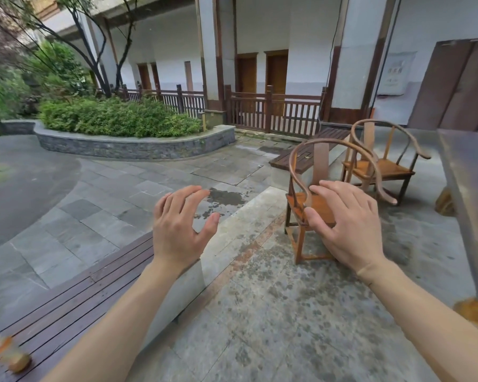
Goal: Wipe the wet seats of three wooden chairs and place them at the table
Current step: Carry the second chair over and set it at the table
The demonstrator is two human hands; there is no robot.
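Item one: my left hand (pixel 181 228) and right hand (pixel 348 224), both raised before me over the stone paving (pixel 273 312), each grip released, fingers spread and loosely bent, grasping nothing. Item two: two wooden chairs with round backs, the near chair (pixel 311 205) standing on the paving partly behind my right hand, the far chair (pixel 381 164) just beyond it, both beside the long tabletop (pixel 469 172) at the right edge. Item three: a slatted wooden bench (pixel 75 293) lay at lower left, with a blurred bottle (pixel 9 354) on it.
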